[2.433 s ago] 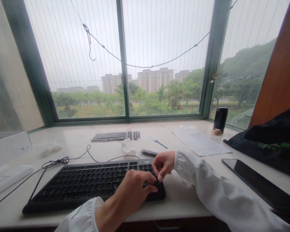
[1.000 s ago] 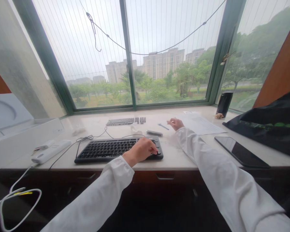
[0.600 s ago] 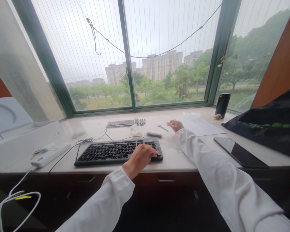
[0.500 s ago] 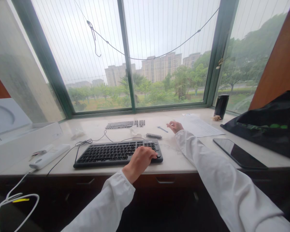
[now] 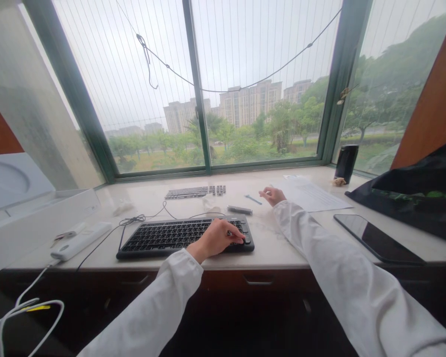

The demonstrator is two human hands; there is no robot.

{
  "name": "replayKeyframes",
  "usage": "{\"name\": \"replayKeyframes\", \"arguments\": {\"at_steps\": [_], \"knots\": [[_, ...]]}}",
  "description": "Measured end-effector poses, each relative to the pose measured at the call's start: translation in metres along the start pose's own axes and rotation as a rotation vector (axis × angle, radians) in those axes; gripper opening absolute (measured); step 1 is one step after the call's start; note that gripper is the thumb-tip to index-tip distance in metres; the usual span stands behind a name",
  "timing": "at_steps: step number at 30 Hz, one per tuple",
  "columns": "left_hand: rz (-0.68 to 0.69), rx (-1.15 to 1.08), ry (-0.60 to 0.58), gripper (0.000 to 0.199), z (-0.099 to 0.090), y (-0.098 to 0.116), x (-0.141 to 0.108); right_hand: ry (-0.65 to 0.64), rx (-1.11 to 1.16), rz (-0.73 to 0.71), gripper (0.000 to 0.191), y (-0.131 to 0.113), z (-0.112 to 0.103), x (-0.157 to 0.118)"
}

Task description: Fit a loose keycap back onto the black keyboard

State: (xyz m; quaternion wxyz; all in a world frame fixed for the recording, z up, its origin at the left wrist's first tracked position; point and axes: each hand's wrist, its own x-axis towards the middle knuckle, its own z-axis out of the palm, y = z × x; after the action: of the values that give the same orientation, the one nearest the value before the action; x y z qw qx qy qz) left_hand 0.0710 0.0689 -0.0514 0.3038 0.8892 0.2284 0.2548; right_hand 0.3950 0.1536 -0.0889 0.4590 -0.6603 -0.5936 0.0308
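Note:
A black keyboard without keycaps over most of its area lies at the counter's front edge. My left hand rests over its right end, thumb and fingertips pinched together at the number pad; what they hold, if anything, is too small to name. Beyond and to the right, my right hand hovers low over the counter with its fingers curled; its grip is unclear. Beside it lie a thin blue tool and a dark grey stick-like object. Loose keycaps stand in rows behind the keyboard.
At the left are a white power strip, keys and an open white box. To the right lie papers, a black tablet and a black bag. A black can stands by the window.
The whole view has shifted slightly. My left hand has tilted lower over the keyboard's right end, its fingertips still at the number pad. My right hand stays near the blue tool.

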Motion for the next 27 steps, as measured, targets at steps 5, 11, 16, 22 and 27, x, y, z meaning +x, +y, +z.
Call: {"name": "replayKeyframes", "arguments": {"at_steps": [5, 11, 16, 22, 27], "knots": [[-0.027, 0.019, 0.068, 0.012, 0.003, 0.004, -0.007, -0.011, -0.002, -0.005, 0.034, -0.002, -0.001, 0.001], [0.016, 0.261, 0.144, 0.015, 0.011, 0.019, -0.013, -0.037, -0.008, -0.025, 0.035, -0.004, -0.002, 0.000], [0.007, 0.390, 0.123, 0.024, 0.015, 0.028, -0.007, -0.047, -0.012, -0.034, 0.034, -0.005, -0.002, -0.001], [0.028, 0.383, 0.048, 0.025, 0.011, 0.021, 0.001, -0.027, -0.016, -0.044, 0.031, -0.003, 0.001, -0.001], [0.069, 0.349, 0.103, 0.024, 0.015, 0.018, -0.009, -0.033, -0.019, -0.039, 0.029, -0.003, 0.001, -0.001]]}}
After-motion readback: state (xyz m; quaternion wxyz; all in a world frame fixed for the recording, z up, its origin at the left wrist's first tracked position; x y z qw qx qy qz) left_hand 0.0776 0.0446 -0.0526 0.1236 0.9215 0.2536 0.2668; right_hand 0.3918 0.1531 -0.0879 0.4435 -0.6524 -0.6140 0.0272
